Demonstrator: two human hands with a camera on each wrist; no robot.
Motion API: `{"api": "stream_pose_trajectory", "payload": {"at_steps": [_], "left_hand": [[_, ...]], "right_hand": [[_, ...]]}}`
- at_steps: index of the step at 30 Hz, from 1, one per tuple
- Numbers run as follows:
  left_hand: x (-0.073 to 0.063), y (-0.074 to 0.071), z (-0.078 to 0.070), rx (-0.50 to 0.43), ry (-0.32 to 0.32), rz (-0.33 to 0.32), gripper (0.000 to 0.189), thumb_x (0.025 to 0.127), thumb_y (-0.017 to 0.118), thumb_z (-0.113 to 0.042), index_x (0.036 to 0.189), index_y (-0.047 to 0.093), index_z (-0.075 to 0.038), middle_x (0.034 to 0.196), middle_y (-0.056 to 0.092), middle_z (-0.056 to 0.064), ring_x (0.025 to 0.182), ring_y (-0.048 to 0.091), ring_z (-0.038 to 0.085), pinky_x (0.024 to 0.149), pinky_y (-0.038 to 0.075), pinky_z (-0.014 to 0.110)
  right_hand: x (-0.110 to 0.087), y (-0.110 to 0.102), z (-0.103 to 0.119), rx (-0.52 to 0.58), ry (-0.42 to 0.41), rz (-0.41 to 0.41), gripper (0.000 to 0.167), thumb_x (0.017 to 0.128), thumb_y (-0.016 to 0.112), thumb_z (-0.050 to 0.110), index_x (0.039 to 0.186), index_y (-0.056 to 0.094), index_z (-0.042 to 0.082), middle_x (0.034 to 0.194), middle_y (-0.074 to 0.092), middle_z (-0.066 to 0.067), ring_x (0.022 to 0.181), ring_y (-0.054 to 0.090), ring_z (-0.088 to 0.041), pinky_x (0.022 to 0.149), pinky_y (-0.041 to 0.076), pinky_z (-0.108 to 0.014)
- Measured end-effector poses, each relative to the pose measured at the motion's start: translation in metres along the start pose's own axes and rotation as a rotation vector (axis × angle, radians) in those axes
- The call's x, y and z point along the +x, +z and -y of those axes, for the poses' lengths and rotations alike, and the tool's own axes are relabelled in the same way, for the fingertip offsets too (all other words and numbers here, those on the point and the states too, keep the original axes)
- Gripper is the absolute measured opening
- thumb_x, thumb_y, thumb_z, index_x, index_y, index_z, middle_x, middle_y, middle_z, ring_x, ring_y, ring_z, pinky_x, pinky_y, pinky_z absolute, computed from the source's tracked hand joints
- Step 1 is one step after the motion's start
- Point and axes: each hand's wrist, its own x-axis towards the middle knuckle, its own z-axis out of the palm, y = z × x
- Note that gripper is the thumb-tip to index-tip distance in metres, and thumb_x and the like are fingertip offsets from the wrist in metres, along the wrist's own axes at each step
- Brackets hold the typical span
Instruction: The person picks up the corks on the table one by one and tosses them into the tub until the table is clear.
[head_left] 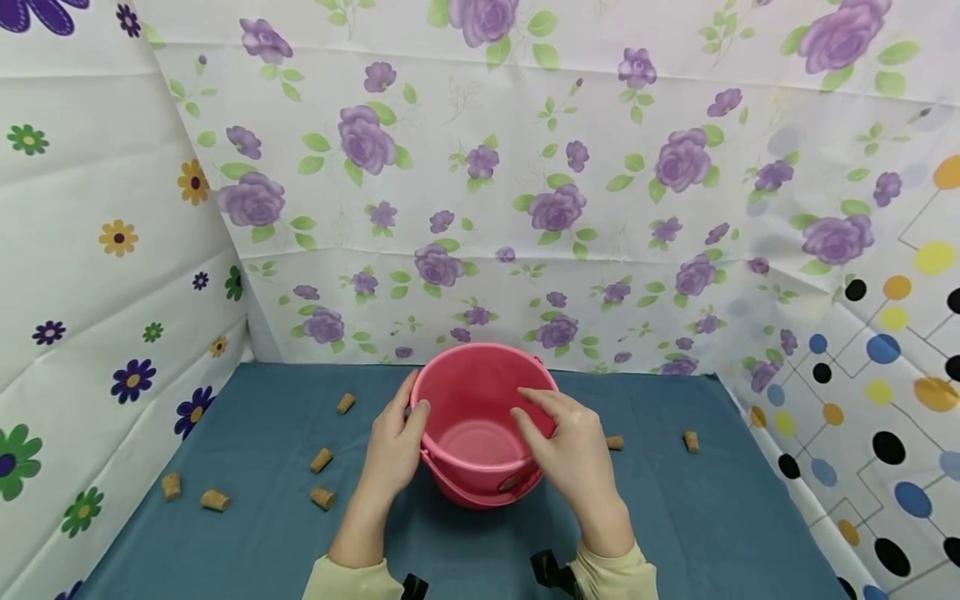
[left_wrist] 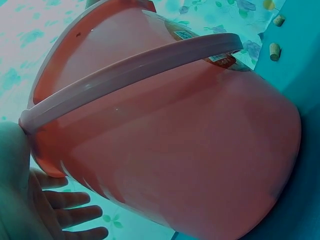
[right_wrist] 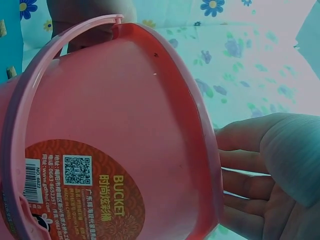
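Note:
A pink plastic bucket [head_left: 480,479] sits at the centre of the table, its mouth facing up towards me. The bucket's handle [left_wrist: 135,62] hangs down along the near side, beside an oval printed label [right_wrist: 90,185]. My left hand [head_left: 393,442] holds the rim at the left, thumb over the edge and fingers outside; in the left wrist view those fingers [left_wrist: 75,217] spread out past the wall. Over the right side of the rim is my right hand [head_left: 573,446], thumb and fingers apart above the opening. The right wrist view shows its fingertips partly hidden behind the rim.
Several corks lie about on the blue cloth [head_left: 285,567], among them a cork [head_left: 215,500] at the left and a cork [head_left: 691,442] at the right. Another cork [head_left: 615,442] lies beside my right hand. A flowered curtain [head_left: 480,208] hangs behind, with patterned sheets either side.

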Motion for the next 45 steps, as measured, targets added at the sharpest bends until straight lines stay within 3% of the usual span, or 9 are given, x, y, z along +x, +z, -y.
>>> {"api": "stream_pose_trajectory", "payload": {"at_steps": [2,5,9,24,28,32,35,45], "left_hand": [[0.000,0.000,0.000,0.000,-0.002,-0.003,0.061,0.114,0.051,-0.025,0.170,0.032,-0.011,0.167,0.042,0.015,0.126,0.066,0.038,0.097,0.060,0.050],[0.001,0.000,-0.001,-0.001,-0.002,-0.004,0.061,0.114,0.051,-0.025,0.170,0.031,-0.011,0.168,0.041,0.015,0.126,0.066,0.039,0.097,0.060,0.050],[0.001,0.000,0.000,-0.003,-0.006,-0.004,0.061,0.114,0.051,-0.025,0.170,0.031,-0.012,0.168,0.040,0.015,0.128,0.065,0.039,0.097,0.060,0.051],[0.002,0.002,0.002,0.000,0.003,-0.001,0.061,0.114,0.051,-0.026,0.170,0.032,-0.011,0.167,0.042,0.016,0.126,0.066,0.039,0.097,0.060,0.052],[0.001,0.003,0.004,-0.004,0.003,0.010,0.061,0.114,0.051,-0.028,0.170,0.031,-0.011,0.167,0.041,0.016,0.125,0.067,0.040,0.096,0.060,0.051],[0.001,0.003,0.005,-0.005,0.006,0.013,0.061,0.114,0.050,-0.029,0.170,0.031,-0.012,0.167,0.041,0.017,0.121,0.068,0.041,0.094,0.062,0.048],[0.002,0.002,0.005,0.000,0.008,0.007,0.061,0.114,0.050,-0.029,0.170,0.032,-0.013,0.167,0.041,0.016,0.120,0.068,0.041,0.093,0.062,0.048],[0.002,0.000,0.002,-0.001,0.005,0.006,0.061,0.114,0.050,-0.028,0.170,0.032,-0.013,0.167,0.041,0.016,0.120,0.069,0.041,0.092,0.062,0.046]], "right_hand": [[0.000,-0.001,0.000,0.001,0.008,0.004,0.035,0.092,0.088,0.021,0.125,0.081,0.012,0.125,0.077,-0.005,0.080,0.071,-0.011,0.055,0.055,-0.027],[0.001,-0.002,0.000,-0.002,0.017,0.009,0.035,0.093,0.087,0.021,0.126,0.081,0.013,0.126,0.077,-0.005,0.052,0.052,-0.004,0.044,0.041,-0.026],[0.001,-0.004,-0.001,-0.017,0.020,0.009,0.035,0.094,0.086,0.022,0.127,0.080,0.013,0.126,0.077,-0.005,0.043,0.040,-0.003,0.045,0.042,-0.025],[0.000,-0.003,-0.004,-0.008,0.000,0.005,0.033,0.094,0.086,0.022,0.126,0.081,0.014,0.125,0.077,-0.005,0.042,0.040,-0.002,0.044,0.040,-0.024],[-0.002,-0.002,-0.004,-0.008,-0.010,0.005,0.032,0.094,0.086,0.021,0.125,0.081,0.014,0.124,0.077,-0.004,0.057,0.059,-0.006,0.046,0.041,-0.024],[-0.003,-0.004,-0.004,-0.011,0.002,0.014,0.031,0.095,0.085,0.022,0.125,0.081,0.013,0.125,0.077,-0.005,0.054,0.056,-0.007,0.047,0.043,-0.024],[-0.003,-0.006,-0.005,-0.006,0.006,0.023,0.031,0.097,0.083,0.023,0.126,0.081,0.014,0.125,0.076,-0.005,0.040,0.037,-0.005,0.043,0.039,-0.024],[-0.006,-0.011,-0.010,-0.022,0.006,0.009,0.029,0.097,0.082,0.023,0.125,0.081,0.016,0.122,0.077,-0.003,0.047,0.042,-0.002,0.044,0.041,-0.023]]}}
